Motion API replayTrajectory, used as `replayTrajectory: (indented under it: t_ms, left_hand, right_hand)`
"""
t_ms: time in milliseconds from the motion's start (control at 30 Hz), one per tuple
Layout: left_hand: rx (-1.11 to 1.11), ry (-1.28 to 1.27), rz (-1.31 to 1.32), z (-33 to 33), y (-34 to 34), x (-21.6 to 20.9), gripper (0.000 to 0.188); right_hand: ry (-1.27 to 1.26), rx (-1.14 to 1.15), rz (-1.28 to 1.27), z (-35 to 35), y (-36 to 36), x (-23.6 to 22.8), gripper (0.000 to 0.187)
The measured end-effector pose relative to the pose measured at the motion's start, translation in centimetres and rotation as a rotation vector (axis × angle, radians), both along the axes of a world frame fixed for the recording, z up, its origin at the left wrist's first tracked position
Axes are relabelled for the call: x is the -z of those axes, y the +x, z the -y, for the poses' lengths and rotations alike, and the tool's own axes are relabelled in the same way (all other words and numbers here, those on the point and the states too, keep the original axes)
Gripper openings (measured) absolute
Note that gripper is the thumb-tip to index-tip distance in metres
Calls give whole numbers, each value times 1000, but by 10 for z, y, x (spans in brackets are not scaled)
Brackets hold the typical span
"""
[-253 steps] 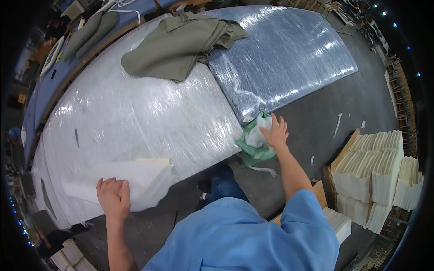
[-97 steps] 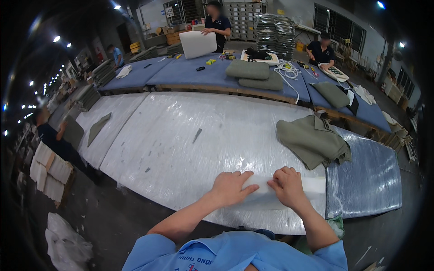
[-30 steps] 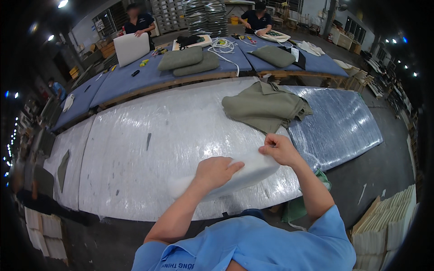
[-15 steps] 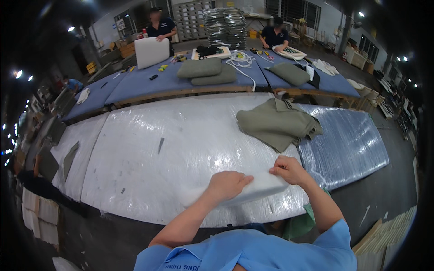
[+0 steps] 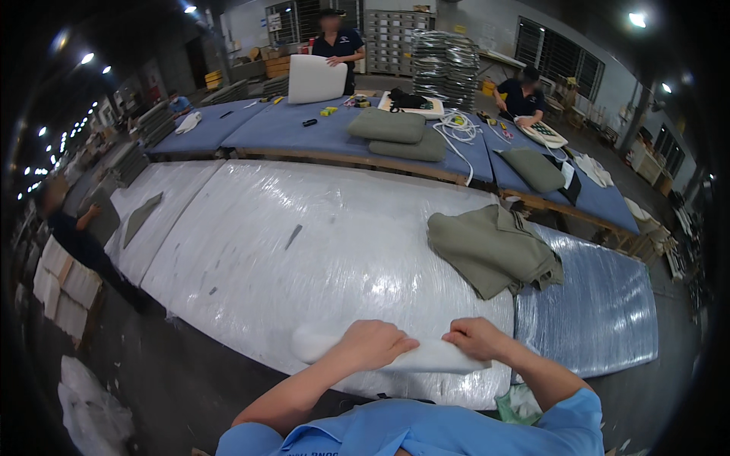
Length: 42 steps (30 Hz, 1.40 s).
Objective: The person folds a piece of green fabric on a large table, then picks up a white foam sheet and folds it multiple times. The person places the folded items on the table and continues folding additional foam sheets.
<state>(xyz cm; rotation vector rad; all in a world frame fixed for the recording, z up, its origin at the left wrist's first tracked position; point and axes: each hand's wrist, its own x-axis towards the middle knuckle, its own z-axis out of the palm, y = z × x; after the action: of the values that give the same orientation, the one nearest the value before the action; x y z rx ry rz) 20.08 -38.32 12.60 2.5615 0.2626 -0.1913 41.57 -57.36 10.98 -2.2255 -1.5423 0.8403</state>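
A long white padded piece [image 5: 433,356], which looks like a foam cushion or wadding, lies along the near edge of the wrapped table in front of me. My left hand [image 5: 374,342] is closed on its upper edge left of the middle, with the thumb pointing inward. My right hand [image 5: 479,338] pinches the same edge toward the right end. A short stretch of the white piece shows between the two thumbs. Beyond my right hand, apart from it, a crumpled olive fabric cover [image 5: 494,247] rests on the plastic-wrapped surface [image 5: 251,251].
Behind stands a blue-topped table [image 5: 266,140] with olive cushions [image 5: 388,125], white cord [image 5: 460,129] and small tools. Two co-workers handle pale cushions there. Another person [image 5: 80,228] stands at the left with an olive panel. A blue wrapped section [image 5: 585,296] adjoins on the right.
The view has turned, so the room appears tilted. Both hands keep hold of the white piece, their fingers now curled tighter, and the hands sit nearer my body and more level.
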Motion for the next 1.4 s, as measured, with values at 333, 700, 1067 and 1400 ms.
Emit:
replayTrajectory:
  t_ms: [333,700,1067,1400]
  left_hand:
    - [-182,512,553,55,-8,-1,50]
    - [-311,411,370,86,12,20,45]
    - [-371,398,395,104,5,24,35]
    - [-331,410,479,104,-9,9,43]
  right_hand:
    - [-27,-125,3,0,2,-10,41]
    - [-44,-364,-239,12,27,-21,50]
    - [-189,-627,-252,3,13,7,54]
    - [-258,-560,-468,4,21,14,49]
